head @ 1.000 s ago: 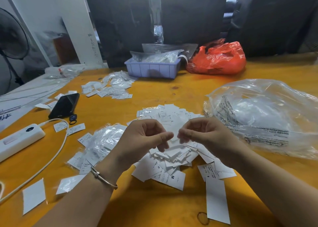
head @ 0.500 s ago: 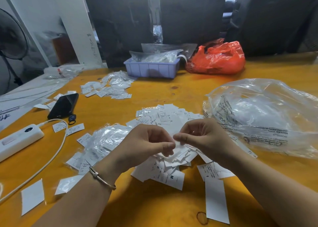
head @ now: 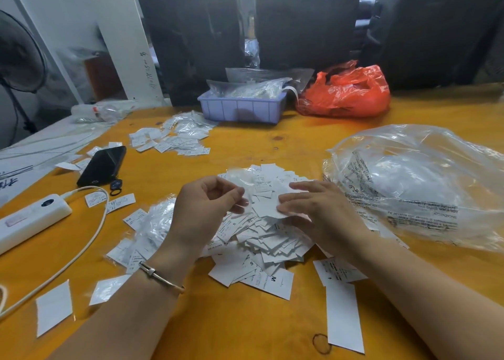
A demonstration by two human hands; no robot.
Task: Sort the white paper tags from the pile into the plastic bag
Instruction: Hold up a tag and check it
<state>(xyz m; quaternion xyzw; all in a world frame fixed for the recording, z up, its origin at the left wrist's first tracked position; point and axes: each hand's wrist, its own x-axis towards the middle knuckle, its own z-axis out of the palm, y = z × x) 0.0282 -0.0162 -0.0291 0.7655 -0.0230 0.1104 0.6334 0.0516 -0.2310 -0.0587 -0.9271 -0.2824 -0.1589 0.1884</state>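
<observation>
A pile of white paper tags [head: 261,239] lies on the orange table [head: 240,329] in front of me. Both hands hover over it. My left hand [head: 204,212] has its fingers curled and pinches what looks like a small clear plastic bag [head: 240,177] by its edge. My right hand [head: 316,209] pinches a single white tag [head: 266,209] between thumb and fingers, right beside the left fingertips. Several small clear bags with tags inside [head: 152,228] lie left of my left wrist. A large crumpled clear plastic bag [head: 425,185] lies to the right.
At the far edge stand a purple tray [head: 240,110] and a red plastic bag [head: 346,92]. More bagged tags [head: 174,138] lie at the back left. A black phone [head: 102,166], a white power strip [head: 30,220] with its cable and loose paper strips [head: 343,316] lie around.
The hands, earlier pinched together over the pile, have drawn apart. My right fingers have stretched out and now hold a single tag.
</observation>
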